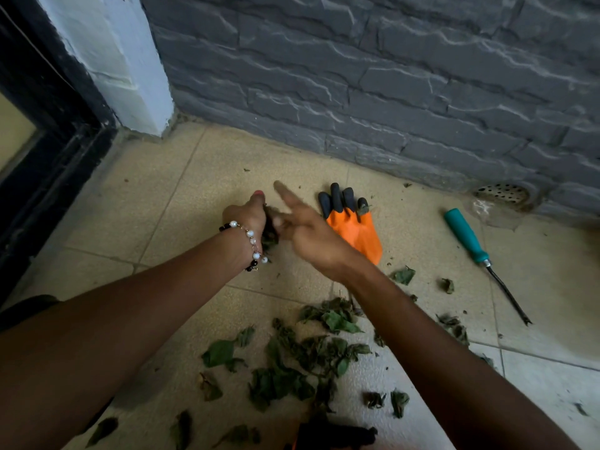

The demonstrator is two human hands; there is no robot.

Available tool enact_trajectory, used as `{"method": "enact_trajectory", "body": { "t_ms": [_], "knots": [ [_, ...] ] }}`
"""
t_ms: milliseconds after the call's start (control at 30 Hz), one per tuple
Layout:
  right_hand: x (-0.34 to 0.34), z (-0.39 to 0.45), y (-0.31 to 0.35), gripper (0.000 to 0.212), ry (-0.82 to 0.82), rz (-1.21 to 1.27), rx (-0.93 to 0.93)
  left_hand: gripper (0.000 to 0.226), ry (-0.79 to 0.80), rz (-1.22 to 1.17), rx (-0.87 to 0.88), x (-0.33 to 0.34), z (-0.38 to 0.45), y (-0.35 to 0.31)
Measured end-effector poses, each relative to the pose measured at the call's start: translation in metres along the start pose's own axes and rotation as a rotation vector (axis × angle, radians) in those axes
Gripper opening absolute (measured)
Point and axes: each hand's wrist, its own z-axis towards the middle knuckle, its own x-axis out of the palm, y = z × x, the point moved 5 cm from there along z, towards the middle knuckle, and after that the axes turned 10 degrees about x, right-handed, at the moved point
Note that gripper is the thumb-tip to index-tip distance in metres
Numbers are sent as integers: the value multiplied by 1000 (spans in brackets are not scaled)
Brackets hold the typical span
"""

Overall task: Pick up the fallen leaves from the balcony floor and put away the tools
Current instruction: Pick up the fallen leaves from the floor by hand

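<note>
My left hand (248, 217), with a bead bracelet on the wrist, grips a bunch of dark green leaves (270, 237) above the tiled floor. My right hand (300, 225) is beside it, blurred, its fingers stretched out towards the bunch. Several wilted green leaves (311, 355) lie scattered on the floor below my arms. An orange garden glove with black fingertips (357, 222) lies flat just behind my right hand. A weeding tool with a teal handle and a dark forked shaft (467, 238) lies on the floor to the right.
A grey stone-pattern wall (389, 92) runs along the back, with a round floor drain (501, 191) at its foot on the right. A black door frame (48, 141) stands at the left beside a white pillar. A dark object (337, 435) shows at the bottom edge.
</note>
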Motion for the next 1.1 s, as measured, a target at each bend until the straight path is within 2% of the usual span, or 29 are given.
{"method": "enact_trajectory", "body": {
  "t_ms": [67,133,167,200,233,267,333,367,433,467,533,567,600,633,667,733,800,900,967,1000,1100],
  "knots": [
    [-37,-11,7,31,-101,44,41,36,64,-33,23,6,-2,-4],
    [-81,-14,10,26,-199,21,162,39,158,-63,13,8,-5,-5],
    [-91,-9,-4,23,-262,-115,142,39,181,-69,5,8,-5,-4],
    [-93,-10,-10,21,-340,-223,219,39,185,-66,6,7,-5,-2],
    [-92,-12,-17,20,-320,-394,206,39,181,-58,15,5,-5,-1],
    [-81,-17,-22,22,-238,-453,226,38,179,-46,25,3,-6,-1],
    [-57,-6,-48,40,-203,-493,135,38,184,-36,32,2,-8,0],
    [-49,4,-68,38,-193,-468,125,39,192,-36,34,3,-9,0],
    [-29,49,-161,23,-270,-468,131,40,199,-41,42,4,-13,-1],
    [-32,56,-188,23,-260,-489,160,40,199,-39,49,4,-13,-1],
    [-45,47,-152,27,-328,-400,213,40,197,-35,59,4,-13,-1],
    [-67,22,-97,18,-339,-284,173,40,196,-39,61,3,-13,-1],
    [-68,16,-73,11,-403,-158,133,40,193,-45,60,3,-13,-1],
    [-79,0,-27,12,-420,-68,65,39,191,-52,59,2,-13,0],
    [-84,-8,-4,14,-364,-55,-3,39,190,-57,57,1,-13,0],
    [-56,-2,8,16,-200,-188,-119,38,187,-62,51,0,-15,0],
    [-36,-10,15,15,-114,-411,-65,37,182,-63,49,-1,-17,0],
    [-37,-21,15,14,-244,-631,-33,37,178,-69,44,-4,-19,1],
    [-40,-20,24,17,-217,-529,-97,39,177,-68,37,-6,-19,3],
    [-42,-14,26,20,-213,-384,-104,39,181,-66,35,-7,-20,4],
    [-53,-6,33,15,-174,321,41,39,199,-63,35,-6,-25,4]
  ]
}}
